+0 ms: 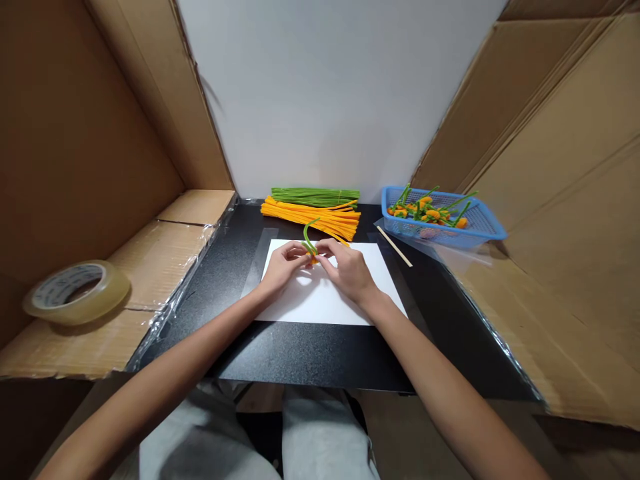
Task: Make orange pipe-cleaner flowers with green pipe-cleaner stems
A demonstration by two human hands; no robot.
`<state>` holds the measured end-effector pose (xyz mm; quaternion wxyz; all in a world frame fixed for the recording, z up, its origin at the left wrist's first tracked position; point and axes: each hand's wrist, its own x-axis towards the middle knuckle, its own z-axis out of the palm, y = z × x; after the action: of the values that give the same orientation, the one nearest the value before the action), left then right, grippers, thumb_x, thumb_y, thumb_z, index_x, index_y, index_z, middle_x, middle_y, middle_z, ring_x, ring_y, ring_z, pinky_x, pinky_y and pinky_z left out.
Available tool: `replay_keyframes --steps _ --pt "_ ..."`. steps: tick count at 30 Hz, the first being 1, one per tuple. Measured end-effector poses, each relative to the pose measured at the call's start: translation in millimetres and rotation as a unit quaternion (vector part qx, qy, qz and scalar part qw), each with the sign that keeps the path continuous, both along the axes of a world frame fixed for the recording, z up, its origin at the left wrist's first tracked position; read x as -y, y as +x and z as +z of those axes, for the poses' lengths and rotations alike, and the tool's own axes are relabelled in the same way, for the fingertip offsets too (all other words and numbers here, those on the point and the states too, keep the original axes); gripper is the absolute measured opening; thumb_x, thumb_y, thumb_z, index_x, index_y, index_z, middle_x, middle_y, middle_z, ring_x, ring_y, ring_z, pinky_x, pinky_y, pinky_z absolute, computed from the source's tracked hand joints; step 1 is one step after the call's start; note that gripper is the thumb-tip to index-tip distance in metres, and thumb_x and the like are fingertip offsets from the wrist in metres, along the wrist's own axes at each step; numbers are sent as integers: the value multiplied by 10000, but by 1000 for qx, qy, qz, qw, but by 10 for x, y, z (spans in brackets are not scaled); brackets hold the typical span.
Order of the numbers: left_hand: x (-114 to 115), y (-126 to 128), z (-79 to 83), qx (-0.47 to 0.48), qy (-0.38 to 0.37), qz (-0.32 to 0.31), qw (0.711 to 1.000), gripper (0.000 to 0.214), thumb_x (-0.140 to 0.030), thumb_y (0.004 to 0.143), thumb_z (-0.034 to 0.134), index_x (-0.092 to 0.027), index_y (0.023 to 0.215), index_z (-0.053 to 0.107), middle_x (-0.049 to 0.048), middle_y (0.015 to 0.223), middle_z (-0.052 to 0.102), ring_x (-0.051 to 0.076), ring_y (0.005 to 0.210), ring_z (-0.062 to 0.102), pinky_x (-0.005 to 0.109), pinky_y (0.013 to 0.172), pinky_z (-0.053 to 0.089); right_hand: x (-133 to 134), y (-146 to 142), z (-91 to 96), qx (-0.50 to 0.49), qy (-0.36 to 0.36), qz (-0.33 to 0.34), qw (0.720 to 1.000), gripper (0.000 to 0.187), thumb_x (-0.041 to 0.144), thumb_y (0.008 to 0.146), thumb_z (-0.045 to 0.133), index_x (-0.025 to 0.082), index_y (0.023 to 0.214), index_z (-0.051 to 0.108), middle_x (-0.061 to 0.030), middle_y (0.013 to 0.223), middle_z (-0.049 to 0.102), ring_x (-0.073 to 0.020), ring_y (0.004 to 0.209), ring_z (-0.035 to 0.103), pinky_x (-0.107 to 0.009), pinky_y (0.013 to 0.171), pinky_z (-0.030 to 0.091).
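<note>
My left hand (283,267) and my right hand (349,269) meet over a white sheet of paper (320,303) taped to the black table (310,350). Both pinch a small piece made of a green pipe cleaner (307,235) and a bit of orange, held between the fingertips. The green end curls up and away from my fingers. Behind the paper lie a bundle of orange pipe cleaners (315,217) and, further back, a bundle of green pipe cleaners (315,196).
A blue basket (487,227) with several finished green-and-orange pieces stands at the back right. A thin wooden stick (394,246) lies beside it. A roll of clear tape (77,292) rests on the cardboard ledge at left. Cardboard walls enclose both sides.
</note>
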<state>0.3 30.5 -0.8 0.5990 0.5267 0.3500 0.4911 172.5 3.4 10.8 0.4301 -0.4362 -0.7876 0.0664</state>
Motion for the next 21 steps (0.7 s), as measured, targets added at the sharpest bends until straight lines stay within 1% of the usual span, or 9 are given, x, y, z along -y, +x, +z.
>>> replay_keyframes --steps 2,5,7,11,14,16,19,21 --pt "-2 -5 6 -7 11 12 1000 279 -316 646 845 -145 804 691 37 794 713 156 718 671 286 715 536 16 -44 -2 -56 -23 -23 998 169 154 881 651 201 1042 674 -58 971 758 -203 846 718 -325 765 562" --pt "-19 -18 -11 -15 31 17 999 280 -332 643 854 -145 782 698 33 784 711 160 706 680 287 711 541 26 -81 -7 -102 -32 -54 993 67 184 868 672 208 919 707 -44 906 761 -198 811 706 -306 698 557" --pt "-32 -25 -41 -18 47 11 999 275 -340 664 849 -146 800 709 37 803 717 161 714 688 284 713 543 22 -82 -12 -97 -16 -55 994 60 180 872 666 204 873 721 -52 895 760 -202 816 696 -306 676 547" --pt "-39 -28 -102 -25 82 16 996 264 -348 710 827 -145 835 714 44 829 718 158 718 692 278 707 549 7 -64 -21 -19 41 -41 998 119 155 899 627 195 903 738 -79 925 755 -234 888 674 -368 792 534" --pt "-16 -21 -105 -27 100 38 994 284 -348 708 832 -150 851 687 46 871 716 158 739 696 282 724 559 6 -66 -15 17 51 -34 998 148 146 908 604 201 931 740 -91 946 747 -251 916 655 -397 839 515" --pt "8 -15 -79 -26 104 49 993 338 -348 701 839 -170 927 661 40 908 714 158 755 698 287 731 568 16 -82 -5 9 44 -36 998 163 139 907 594 213 940 736 -84 945 740 -249 911 644 -394 830 509" --pt "40 -8 -19 -28 101 46 993 460 -350 701 840 -202 1079 623 36 936 711 163 777 704 299 749 577 42 -120 11 -29 36 -39 998 176 121 894 580 220 918 723 -69 914 727 -232 874 627 -373 788 504" --pt "47 -5 9 -27 96 42 994 502 -351 695 843 -200 1115 616 43 945 706 168 794 707 307 772 579 59 -148 18 -63 26 -43 997 168 115 877 575 218 883 707 -63 894 714 -219 848 617 -351 745 499"
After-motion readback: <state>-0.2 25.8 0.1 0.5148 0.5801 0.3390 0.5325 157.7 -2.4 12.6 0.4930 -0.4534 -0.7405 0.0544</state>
